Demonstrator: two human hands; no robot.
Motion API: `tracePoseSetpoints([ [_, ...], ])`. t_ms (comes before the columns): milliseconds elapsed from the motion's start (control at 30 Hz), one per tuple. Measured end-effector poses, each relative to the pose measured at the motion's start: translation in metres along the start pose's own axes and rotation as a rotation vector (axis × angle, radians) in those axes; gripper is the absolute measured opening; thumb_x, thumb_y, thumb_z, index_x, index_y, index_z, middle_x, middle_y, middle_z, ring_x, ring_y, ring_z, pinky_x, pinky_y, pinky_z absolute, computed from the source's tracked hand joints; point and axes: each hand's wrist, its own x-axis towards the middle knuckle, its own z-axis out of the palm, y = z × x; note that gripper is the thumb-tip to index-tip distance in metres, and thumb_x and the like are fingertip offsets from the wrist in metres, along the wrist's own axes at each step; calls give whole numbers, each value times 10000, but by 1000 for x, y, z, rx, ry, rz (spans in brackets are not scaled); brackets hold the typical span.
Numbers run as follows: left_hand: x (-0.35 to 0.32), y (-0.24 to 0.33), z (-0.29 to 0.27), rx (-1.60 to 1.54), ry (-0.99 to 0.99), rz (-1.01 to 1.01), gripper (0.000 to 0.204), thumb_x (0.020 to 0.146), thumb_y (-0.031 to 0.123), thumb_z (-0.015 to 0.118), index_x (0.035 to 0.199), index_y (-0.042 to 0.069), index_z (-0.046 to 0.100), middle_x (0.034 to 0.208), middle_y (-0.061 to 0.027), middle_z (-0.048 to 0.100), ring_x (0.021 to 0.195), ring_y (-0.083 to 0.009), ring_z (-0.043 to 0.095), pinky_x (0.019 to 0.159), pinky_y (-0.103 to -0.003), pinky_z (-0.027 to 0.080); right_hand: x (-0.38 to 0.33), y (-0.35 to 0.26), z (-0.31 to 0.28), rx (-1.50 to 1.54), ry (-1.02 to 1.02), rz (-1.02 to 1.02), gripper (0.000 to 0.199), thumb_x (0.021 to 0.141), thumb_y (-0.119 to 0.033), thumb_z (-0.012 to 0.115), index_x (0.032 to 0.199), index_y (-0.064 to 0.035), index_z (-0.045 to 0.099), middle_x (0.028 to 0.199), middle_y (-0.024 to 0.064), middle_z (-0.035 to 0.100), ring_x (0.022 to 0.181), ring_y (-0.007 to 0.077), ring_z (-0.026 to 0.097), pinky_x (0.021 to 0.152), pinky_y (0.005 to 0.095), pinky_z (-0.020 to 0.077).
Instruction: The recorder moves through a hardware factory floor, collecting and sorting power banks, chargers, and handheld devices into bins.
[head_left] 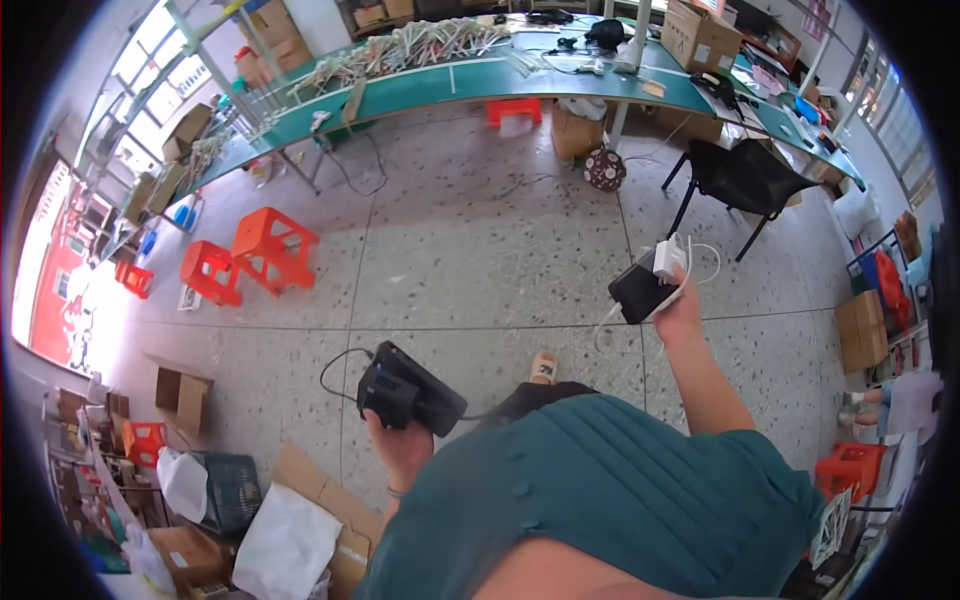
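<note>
My left hand (402, 452) is closed around a black boxy electronic device (412, 388), which has a flat dark panel on one side and a thin black cable (325, 378) looping off it. Farther right, my right hand (680, 315) grips a white plug-in charger (668, 260) together with a flat black rectangular device (638, 292) that looks like a phone or power bank. A white cable (716, 262) curls out beside those fingers and hangs below them. Both hands are held apart, out over the speckled floor (490, 270). What the fingers cover underneath is hidden.
A long green worktable (480, 85) spans the far side, piled with pale sticks (410, 50). Red stools (275, 250) stand at left, a black chair (745, 180) at far right. Cardboard boxes (183, 395) and a dark crate (230, 490) crowd the near left.
</note>
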Motion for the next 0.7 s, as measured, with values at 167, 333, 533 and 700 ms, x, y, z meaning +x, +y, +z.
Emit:
tracePoseSetpoints([
  [167, 138, -35, 66, -41, -82, -110, 715, 864, 554, 547, 1394, 103, 381, 1394, -71, 438, 1283, -293, 400, 1102, -477, 263, 141, 1, 39, 19, 194, -37, 482, 787, -245, 662, 1212, -63, 524, 1070, 79, 611, 978, 261, 592, 862, 430, 489],
  [333, 256, -37, 102, -33, 56, -31, 726, 861, 567, 546, 1402, 113, 375, 1414, -74, 415, 1307, -289, 371, 1110, -476, 250, 294, 40, 106, -17, 163, 6, 409, 793, -280, 663, 1154, -117, 560, 1052, 60, 609, 968, 232, 574, 746, 408, 455],
  [533, 403, -37, 107, 1, 110, 18, 722, 843, 567, 577, 1397, 144, 389, 1419, -56, 410, 1309, -271, 371, 1114, -471, 252, 494, 102, 188, 62, 215, 61, 415, 794, -236, 678, 1160, -91, 547, 1036, 83, 615, 965, 263, 583, 798, 464, 481],
  [700, 549, -25, 141, -13, 179, -37, 704, 831, 534, 617, 1380, 142, 415, 1388, -52, 451, 1297, -263, 391, 1113, -474, 268, 632, 157, 240, 60, 211, 39, 412, 789, -223, 682, 1158, -95, 550, 1033, 79, 615, 933, 248, 597, 747, 443, 495],
])
